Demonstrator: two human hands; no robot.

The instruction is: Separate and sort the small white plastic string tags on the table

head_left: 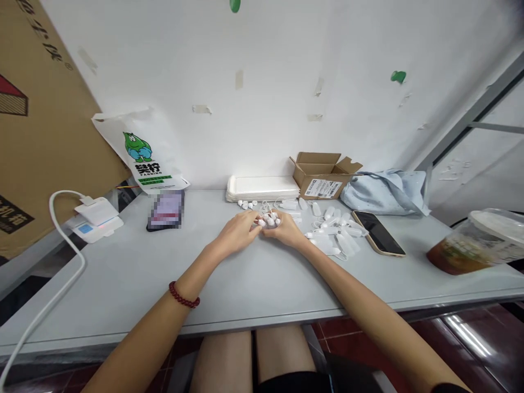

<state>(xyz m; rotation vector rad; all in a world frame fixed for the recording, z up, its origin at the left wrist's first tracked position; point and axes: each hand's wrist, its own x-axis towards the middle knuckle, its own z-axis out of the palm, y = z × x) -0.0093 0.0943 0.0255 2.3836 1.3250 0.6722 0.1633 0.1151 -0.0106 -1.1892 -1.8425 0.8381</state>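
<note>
My left hand (240, 231) and my right hand (285, 229) meet near the middle of the table. Their curled fingers gather a cluster of small white caps (269, 220) between them. Thin white loops rise from the cluster, and the fingertips partly hide it. A few more white caps (245, 205) lie just behind my left hand. To the right of my right hand spreads a loose pile of flat translucent plastic pieces (347, 240), some with white ends and loops. What these pieces are exactly I cannot tell.
White stacked trays (262, 188) and an open cardboard box (321, 174) stand against the wall. A phone (379, 233), a drink cup (462, 245) and a blue cloth bag (387, 191) are right; another phone (166, 210), a white bag (143, 153) and a cabled white device (96, 218) are left.
</note>
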